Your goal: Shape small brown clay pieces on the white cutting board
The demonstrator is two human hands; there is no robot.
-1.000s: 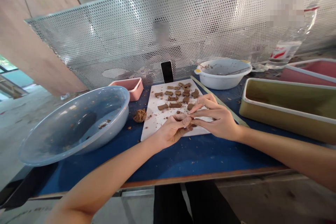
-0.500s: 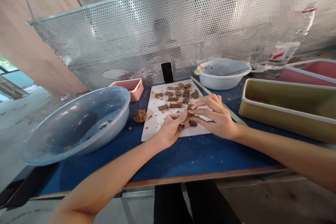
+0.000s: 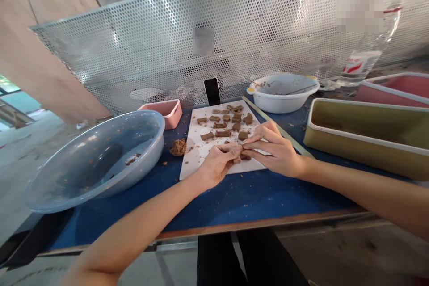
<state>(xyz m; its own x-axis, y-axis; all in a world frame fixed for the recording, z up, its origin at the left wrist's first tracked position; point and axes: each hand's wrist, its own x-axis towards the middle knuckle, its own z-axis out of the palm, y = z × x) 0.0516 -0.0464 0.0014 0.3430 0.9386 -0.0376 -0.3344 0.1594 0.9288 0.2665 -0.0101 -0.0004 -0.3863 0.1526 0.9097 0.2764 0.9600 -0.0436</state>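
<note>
My left hand (image 3: 217, 163) and my right hand (image 3: 277, 149) meet over the near part of a white board (image 3: 197, 163). The fingertips of both pinch a small piece of brown clay, mostly hidden behind the fingers. Under the right fingers, another clay piece (image 3: 246, 157) lies on the board. Several shaped clay pieces (image 3: 223, 133) are spread over the board's middle and far end, with crumbs around them. A rough lump of clay (image 3: 178, 147) sits at the board's left edge.
On the left stands a large translucent blue basin (image 3: 100, 192), with a small pink tub (image 3: 173, 116) behind. A phone (image 3: 212, 91) leans upright against the perforated metal panel (image 3: 161, 49). To the right are a strip (image 3: 288, 136), a white basin (image 3: 281, 103), an olive planter (image 3: 362, 143) and a bottle (image 3: 360, 67).
The fingertips have shifted slightly around the clay piece, and less of it shows now. The whole view has moved a little; the other things lie as before.
</note>
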